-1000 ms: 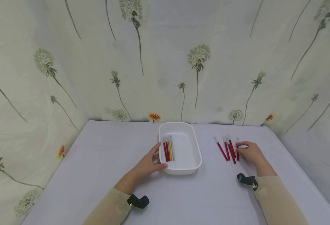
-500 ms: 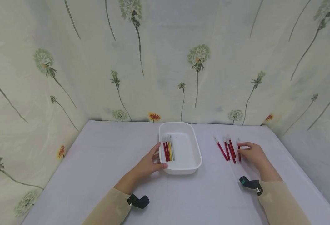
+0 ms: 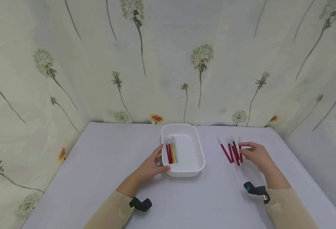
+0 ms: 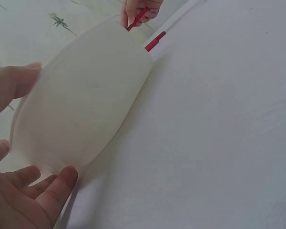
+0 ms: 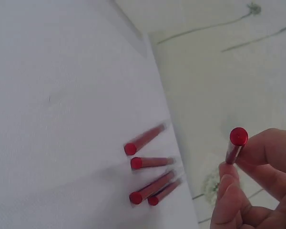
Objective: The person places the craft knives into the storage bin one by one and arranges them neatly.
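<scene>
My left hand [image 3: 150, 166] grips the white plastic tray [image 3: 190, 156] at its left side, thumb on the near left corner. In the left wrist view the tray's outer wall [image 4: 86, 95] fills the space between thumb and fingers. Two red pens [image 3: 168, 155], a yellow pen [image 3: 172, 154] and a pale pen [image 3: 176, 155] lie side by side inside, along the left wall. Over to the right, my right hand [image 3: 256, 156] pinches a red pen [image 5: 238, 137] between thumb and fingers. Left of that hand, several red pens [image 3: 226, 154] with clear caps lie on the table.
A pale cloth covers the table [image 3: 191, 200]. Behind and at the sides hangs a curtain [image 3: 168, 57] printed with dandelions. Each wrist wears a small black camera, one on the left [image 3: 140, 204] and one on the right [image 3: 254, 189].
My right hand shifts a little right with the pen, then back left and slightly farther from me, beside the loose pens. The left hand and tray hold still.
</scene>
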Demonstrator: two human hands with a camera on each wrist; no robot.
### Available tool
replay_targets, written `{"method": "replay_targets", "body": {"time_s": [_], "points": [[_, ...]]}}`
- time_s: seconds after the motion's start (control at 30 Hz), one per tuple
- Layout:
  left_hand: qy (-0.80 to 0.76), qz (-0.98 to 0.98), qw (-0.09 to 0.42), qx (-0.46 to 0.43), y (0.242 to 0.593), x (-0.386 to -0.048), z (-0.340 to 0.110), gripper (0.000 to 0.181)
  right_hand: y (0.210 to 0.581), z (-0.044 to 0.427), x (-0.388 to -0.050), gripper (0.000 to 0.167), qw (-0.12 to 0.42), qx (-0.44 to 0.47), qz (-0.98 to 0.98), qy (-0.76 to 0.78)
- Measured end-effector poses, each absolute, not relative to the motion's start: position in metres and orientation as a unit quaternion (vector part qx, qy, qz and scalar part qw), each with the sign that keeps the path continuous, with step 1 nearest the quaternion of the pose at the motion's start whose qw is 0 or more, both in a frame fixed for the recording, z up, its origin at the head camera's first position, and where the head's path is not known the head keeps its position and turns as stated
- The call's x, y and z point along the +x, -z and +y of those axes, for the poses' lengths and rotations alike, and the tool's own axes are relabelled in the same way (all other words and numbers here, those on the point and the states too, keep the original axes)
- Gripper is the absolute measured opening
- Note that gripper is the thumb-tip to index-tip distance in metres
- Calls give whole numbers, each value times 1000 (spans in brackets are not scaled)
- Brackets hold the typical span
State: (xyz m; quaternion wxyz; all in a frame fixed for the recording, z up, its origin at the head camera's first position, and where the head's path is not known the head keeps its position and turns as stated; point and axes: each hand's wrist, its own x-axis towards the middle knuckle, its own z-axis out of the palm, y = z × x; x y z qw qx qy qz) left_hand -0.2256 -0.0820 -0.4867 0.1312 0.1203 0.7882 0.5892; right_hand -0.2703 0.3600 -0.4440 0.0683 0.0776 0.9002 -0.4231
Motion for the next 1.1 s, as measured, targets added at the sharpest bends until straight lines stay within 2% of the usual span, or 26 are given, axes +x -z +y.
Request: {"method": "replay_targets", "body": {"time_s": [0.5, 1.1], "points": [[-590, 787, 134, 123, 485, -225, -82, 102, 414, 321, -257, 50, 61, 51, 891, 447], [-590, 787, 130, 123, 487, -226, -81, 103, 401, 274, -256, 45, 68, 12, 886, 459]]}}
